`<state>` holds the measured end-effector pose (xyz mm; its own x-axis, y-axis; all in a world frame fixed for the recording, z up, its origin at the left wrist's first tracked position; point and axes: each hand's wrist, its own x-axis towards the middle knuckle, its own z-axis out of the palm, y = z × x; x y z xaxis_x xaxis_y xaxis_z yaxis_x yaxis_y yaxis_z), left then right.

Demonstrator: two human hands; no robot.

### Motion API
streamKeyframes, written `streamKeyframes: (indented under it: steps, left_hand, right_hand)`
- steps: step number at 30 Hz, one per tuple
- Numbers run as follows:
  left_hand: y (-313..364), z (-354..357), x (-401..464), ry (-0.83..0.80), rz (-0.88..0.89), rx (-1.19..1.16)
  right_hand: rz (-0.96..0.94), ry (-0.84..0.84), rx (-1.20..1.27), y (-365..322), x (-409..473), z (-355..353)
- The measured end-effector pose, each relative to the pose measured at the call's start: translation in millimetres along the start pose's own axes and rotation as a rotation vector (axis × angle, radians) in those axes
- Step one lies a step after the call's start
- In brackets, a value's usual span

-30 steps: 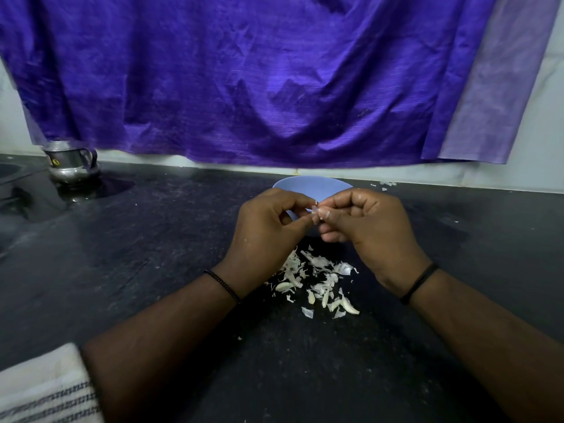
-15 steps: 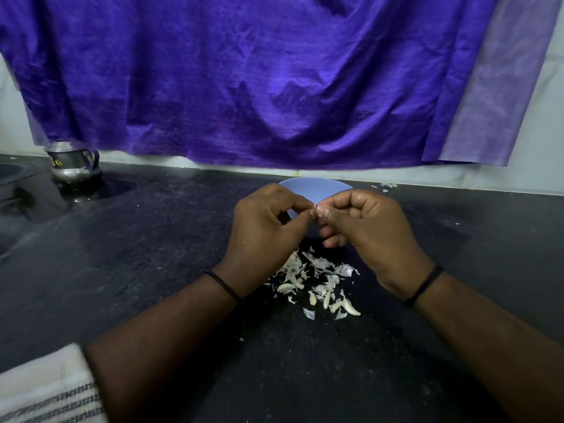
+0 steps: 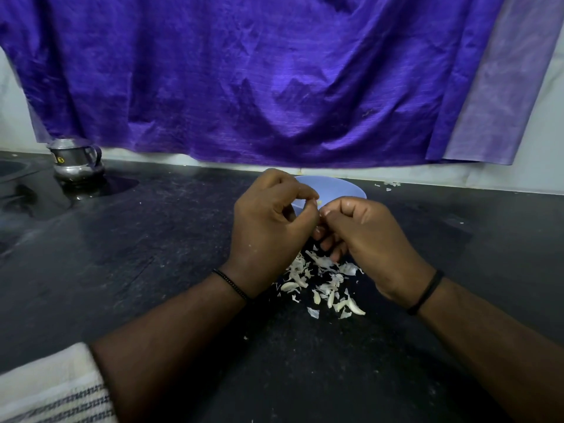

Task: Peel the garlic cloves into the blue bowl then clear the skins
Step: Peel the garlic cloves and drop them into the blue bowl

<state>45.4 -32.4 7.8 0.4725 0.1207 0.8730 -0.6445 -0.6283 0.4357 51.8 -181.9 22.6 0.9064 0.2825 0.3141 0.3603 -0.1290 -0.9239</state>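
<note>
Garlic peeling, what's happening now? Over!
Left hand and right hand pinching a garlic clove over the blue bowl. Skins piled on the counter. Nothing blocking.

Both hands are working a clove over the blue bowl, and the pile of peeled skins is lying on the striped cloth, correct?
Not quite. The head view shows the skins on the bare black counter, below the left hand and right hand. The striped cloth sits apart at the lower left. The blue bowl part holds.

Bare counter left of skins; blue bowl behind hands; metal pot far left.
</note>
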Motion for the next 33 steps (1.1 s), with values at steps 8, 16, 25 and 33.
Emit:
streamKeyframes:
  steps: [8, 16, 25, 33]
  left_hand:
    - [1.2, 3.5, -0.3, -0.034, -0.075, -0.094]
    - [-1.1, 2.0, 0.6, -0.088, 0.036, 0.036]
    - [-8.6, -4.4, 6.8, -0.245, 0.12, 0.11]
    - [-10.2, -6.4, 6.9, -0.28, 0.112, 0.09]
  right_hand:
    - [0.07, -0.02, 0.212, -3.4, -0.4, 1.5]
    - [-0.062, 0.142, -0.101, 4.8, 2.0, -0.7]
    - [-0.138, 0.142, -0.265, 9.3, 5.2, -5.4]
    - [-0.177, 0.132, -0.31, 9.8, 5.6, -8.0]
